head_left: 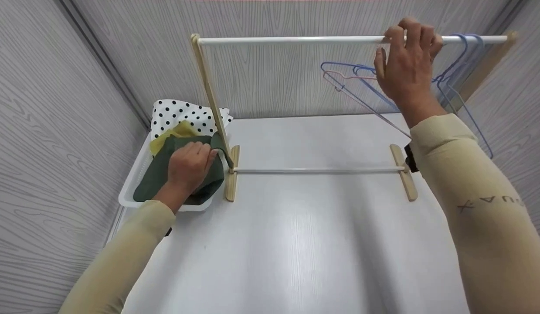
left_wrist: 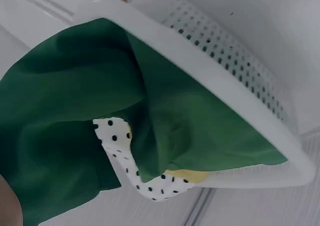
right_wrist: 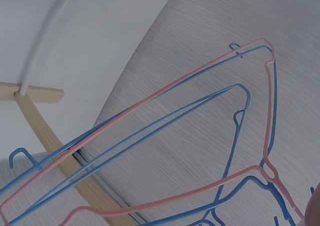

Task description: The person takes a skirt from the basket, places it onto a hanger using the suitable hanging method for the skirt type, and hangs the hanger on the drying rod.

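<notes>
My left hand grips a dark green cloth in a white plastic basket at the left. The same green cloth spreads over the basket's perforated wall in the left wrist view. My right hand is up at the white rail of a rack, fingers curled over it where hanger hooks sit. A pink clothes hanger and blue clothes hangers hang under this hand; the pink neck runs to a finger at the right wrist view's edge. My palm hides the hooks.
White cloth with black dots and a yellow cloth lie at the basket's back. More blue hangers hang right of my right hand. Wooden posts stand on wooden feet, joined by a low white bar over the white table.
</notes>
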A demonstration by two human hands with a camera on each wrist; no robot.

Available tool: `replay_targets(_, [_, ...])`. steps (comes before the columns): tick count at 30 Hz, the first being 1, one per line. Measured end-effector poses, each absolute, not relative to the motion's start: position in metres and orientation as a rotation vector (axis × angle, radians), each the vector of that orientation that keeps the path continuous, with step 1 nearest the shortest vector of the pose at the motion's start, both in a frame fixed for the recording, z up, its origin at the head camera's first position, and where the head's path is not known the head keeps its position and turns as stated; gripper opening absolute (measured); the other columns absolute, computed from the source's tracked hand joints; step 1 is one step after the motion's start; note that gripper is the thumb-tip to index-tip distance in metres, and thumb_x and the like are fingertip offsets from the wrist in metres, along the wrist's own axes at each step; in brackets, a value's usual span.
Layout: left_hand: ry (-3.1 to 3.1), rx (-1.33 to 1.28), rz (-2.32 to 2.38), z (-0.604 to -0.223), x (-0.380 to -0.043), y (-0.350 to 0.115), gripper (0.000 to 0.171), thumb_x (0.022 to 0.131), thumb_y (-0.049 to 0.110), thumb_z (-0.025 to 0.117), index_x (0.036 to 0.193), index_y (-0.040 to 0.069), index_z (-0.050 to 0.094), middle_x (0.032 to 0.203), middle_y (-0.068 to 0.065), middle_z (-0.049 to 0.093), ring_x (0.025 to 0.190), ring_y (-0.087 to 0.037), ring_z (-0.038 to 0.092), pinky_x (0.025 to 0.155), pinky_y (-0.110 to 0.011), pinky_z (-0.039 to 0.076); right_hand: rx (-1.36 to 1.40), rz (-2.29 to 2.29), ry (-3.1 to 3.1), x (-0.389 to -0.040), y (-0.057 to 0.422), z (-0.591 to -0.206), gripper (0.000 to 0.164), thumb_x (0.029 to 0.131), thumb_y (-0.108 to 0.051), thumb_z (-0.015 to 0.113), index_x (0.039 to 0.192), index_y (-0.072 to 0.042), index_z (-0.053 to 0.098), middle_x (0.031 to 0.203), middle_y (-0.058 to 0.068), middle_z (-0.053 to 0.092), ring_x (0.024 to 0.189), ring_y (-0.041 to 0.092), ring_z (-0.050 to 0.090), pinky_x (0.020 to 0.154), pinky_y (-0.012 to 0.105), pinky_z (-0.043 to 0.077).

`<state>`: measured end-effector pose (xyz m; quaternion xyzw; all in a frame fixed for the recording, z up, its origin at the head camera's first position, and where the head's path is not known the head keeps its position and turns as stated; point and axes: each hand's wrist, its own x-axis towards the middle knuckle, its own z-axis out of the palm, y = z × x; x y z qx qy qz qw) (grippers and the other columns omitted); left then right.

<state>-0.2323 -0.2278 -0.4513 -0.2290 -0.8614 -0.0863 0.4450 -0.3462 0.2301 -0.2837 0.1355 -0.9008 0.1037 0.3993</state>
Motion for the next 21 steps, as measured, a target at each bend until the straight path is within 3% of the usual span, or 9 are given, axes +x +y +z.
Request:
replay_targets(13, [-2.151,-0.786,-0.103,-0.415,-0.240,-0.195,0.047,0.107,0.035,0.041,0.072,0.005,0.048,0.055,-0.005,0.041,0.046,-0.020,0.039,0.042,-0.032,0.029,0.586,0.236,-2.298,-0.343,0.213,-0.319,0.022,0.098,-0.018,0.050,0.110,-0.001,0.055,0.117,0.021,0.051,0.112,0.040,0.041,0.094,0.057,0.019])
replay_targets(21, [-2.158,-0.845,-0.006,-0.392,-0.245,-0.178,0.043,0.107,0.030,0.043,0.073,0.006,0.049,0.057,-0.005,0.042,0.048,-0.019,0.039,0.043,-0.032,0.030,0.824,0.163,-2.439,-0.338,0.186,-0.337,0.015,0.094,-0.010,0.045,0.104,-0.003,0.053,0.108,0.017,0.050,0.106,0.038,0.043,0.090,0.055,0.024])
